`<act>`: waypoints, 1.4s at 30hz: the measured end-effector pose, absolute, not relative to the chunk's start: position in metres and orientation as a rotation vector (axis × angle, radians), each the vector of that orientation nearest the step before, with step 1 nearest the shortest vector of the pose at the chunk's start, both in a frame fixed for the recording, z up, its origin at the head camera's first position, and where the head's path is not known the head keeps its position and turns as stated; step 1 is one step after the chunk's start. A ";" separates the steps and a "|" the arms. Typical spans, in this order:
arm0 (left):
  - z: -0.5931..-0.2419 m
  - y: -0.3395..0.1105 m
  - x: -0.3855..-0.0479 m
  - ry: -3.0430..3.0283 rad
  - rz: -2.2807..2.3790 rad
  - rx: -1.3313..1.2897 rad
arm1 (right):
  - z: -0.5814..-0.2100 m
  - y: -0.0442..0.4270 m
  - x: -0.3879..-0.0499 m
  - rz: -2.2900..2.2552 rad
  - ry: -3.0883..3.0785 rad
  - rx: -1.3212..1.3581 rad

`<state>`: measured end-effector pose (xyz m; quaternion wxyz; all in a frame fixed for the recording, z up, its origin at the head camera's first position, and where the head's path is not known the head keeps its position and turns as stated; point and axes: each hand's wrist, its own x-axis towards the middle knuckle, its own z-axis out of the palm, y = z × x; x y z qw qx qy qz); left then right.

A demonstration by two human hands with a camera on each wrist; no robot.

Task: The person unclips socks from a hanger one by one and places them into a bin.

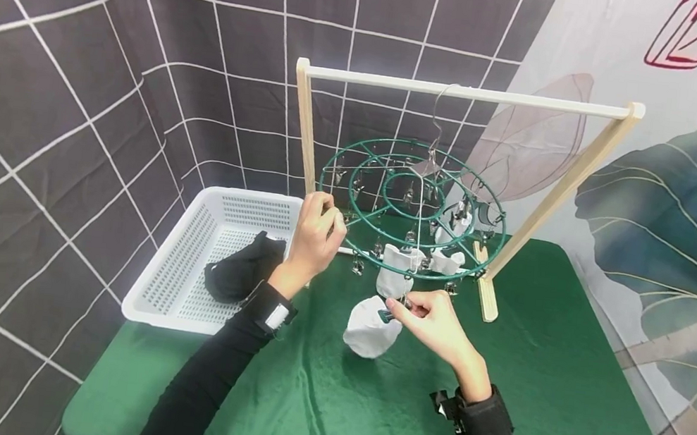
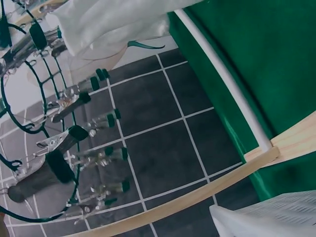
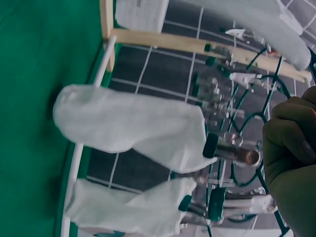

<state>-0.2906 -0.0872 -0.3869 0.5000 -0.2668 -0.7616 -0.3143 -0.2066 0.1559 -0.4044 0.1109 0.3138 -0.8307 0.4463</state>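
Note:
A round green hanging dryer [image 1: 353,236] with metal clips hangs by its hook from a wooden frame. My left hand [image 1: 317,235], fingers curled, grips the ring's left edge. At the front of the ring my right hand [image 1: 439,326] pinches a clip [image 1: 385,316], and a white sock [image 1: 368,333] hangs at that clip. In the right wrist view the right hand [image 3: 291,143] shows curled at the right edge. Other white socks hang from clips behind: one white sock [image 3: 128,126] is nearest, and another white sock [image 3: 131,207] hangs beside it.
A white slotted basket [image 1: 152,289] stands on the left of the green cloth [image 1: 316,405], with black fabric [image 1: 244,267] inside. The wooden frame's top bar [image 1: 369,79] and right leg [image 1: 557,197] surround the dryer. A dark gridded curtain hangs behind.

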 end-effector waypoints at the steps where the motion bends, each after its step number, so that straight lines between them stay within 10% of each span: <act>1: -0.387 -0.087 -0.290 -1.862 -0.768 -0.611 | -0.406 0.154 -0.208 1.309 -2.444 0.929; 21: -0.428 -0.047 -0.186 -2.111 -2.010 -0.229 | -0.425 0.128 -0.221 1.172 -2.281 0.822; 42: -0.455 -0.028 -0.191 -2.013 -1.842 -0.276 | -0.436 0.129 -0.220 1.186 -2.225 0.776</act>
